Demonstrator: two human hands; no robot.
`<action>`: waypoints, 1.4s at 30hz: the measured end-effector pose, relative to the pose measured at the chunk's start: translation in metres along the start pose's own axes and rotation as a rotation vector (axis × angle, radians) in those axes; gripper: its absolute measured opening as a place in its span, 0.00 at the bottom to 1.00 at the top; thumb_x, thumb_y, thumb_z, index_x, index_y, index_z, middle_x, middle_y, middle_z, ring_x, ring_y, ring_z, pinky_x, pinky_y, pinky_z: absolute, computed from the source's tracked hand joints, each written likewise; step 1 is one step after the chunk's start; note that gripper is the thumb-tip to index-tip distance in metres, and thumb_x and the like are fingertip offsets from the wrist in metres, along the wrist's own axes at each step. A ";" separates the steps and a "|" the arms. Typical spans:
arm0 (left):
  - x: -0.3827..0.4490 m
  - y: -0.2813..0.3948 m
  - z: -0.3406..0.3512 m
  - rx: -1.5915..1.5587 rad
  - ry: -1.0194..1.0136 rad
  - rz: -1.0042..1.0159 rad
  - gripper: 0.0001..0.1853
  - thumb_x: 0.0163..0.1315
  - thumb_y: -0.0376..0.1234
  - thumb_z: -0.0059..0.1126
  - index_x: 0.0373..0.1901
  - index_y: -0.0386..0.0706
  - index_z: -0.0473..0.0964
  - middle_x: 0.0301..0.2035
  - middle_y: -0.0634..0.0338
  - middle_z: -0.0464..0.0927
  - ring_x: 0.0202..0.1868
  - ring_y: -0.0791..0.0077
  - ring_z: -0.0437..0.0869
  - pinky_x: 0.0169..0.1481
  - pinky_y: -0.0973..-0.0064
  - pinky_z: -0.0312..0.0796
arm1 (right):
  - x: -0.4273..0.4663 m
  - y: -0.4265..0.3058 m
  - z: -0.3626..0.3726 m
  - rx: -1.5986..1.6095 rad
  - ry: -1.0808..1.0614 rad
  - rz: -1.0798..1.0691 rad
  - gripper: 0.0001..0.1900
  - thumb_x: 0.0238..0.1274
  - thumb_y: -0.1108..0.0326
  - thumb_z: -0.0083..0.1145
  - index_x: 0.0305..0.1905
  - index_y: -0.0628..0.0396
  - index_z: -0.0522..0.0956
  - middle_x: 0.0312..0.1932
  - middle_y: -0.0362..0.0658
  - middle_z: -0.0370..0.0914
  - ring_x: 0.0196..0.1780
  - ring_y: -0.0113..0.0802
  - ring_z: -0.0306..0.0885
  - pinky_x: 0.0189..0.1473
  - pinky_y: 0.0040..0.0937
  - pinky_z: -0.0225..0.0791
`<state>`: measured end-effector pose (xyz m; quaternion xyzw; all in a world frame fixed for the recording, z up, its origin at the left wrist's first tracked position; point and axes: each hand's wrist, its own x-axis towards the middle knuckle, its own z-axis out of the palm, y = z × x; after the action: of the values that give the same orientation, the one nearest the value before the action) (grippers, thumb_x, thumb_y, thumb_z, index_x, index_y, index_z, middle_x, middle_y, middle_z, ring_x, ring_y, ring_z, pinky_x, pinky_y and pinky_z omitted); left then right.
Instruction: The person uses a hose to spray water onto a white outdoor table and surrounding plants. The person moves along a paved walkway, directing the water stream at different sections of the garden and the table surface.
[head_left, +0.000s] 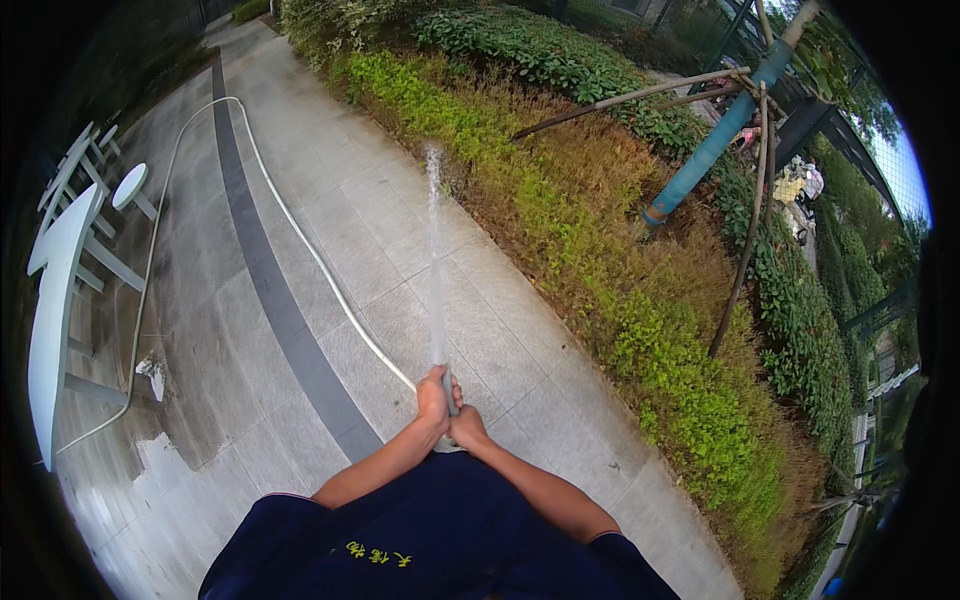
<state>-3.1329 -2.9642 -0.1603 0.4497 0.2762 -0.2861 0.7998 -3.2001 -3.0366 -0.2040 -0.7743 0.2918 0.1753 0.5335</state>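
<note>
Close in front of my body, my left hand (433, 395) is wrapped around the grey end of a garden hose (449, 391). My right hand (468, 428) grips the hose just below and behind it, touching the left. From the hose end a narrow water jet (436, 285) shoots forward over the paving to the edge of the planting bed. The pale hose (296, 225) emerges beside my left hand, runs ahead across the paving, loops round and comes back along the left. My fingers and wrists hide part of the hose.
Low shrubs (660, 360), partly brown, border the stone paving (390, 225) on the right. Wooden props brace a blue-wrapped tree trunk (705, 150). On the left stand a white table (56, 322) and a round stool (130, 186), beside wet paving (202, 345).
</note>
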 end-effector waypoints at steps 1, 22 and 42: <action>0.001 0.002 0.000 -0.005 -0.007 -0.006 0.18 0.65 0.44 0.47 0.24 0.41 0.69 0.15 0.57 0.69 0.16 0.68 0.70 0.21 0.71 0.66 | 0.003 0.001 0.001 -0.008 0.000 -0.003 0.19 0.46 0.61 0.63 0.31 0.72 0.77 0.25 0.51 0.80 0.27 0.35 0.80 0.28 0.34 0.69; 0.023 0.054 0.000 -0.147 0.019 0.060 0.17 0.66 0.44 0.46 0.24 0.41 0.69 0.15 0.59 0.69 0.16 0.70 0.70 0.21 0.72 0.65 | 0.044 -0.043 0.008 -0.124 -0.028 -0.116 0.17 0.48 0.64 0.58 0.36 0.72 0.79 0.31 0.61 0.82 0.38 0.51 0.83 0.41 0.43 0.72; 0.029 0.081 0.001 -0.269 0.037 0.157 0.16 0.66 0.40 0.50 0.24 0.39 0.70 0.17 0.57 0.70 0.16 0.71 0.70 0.20 0.72 0.64 | 0.054 -0.076 0.008 -0.127 -0.069 -0.195 0.21 0.53 0.61 0.61 0.39 0.74 0.77 0.34 0.60 0.82 0.41 0.46 0.84 0.42 0.39 0.72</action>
<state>-3.0556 -2.9359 -0.1346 0.3639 0.2907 -0.1746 0.8675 -3.1095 -3.0234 -0.1835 -0.8248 0.1848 0.1670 0.5077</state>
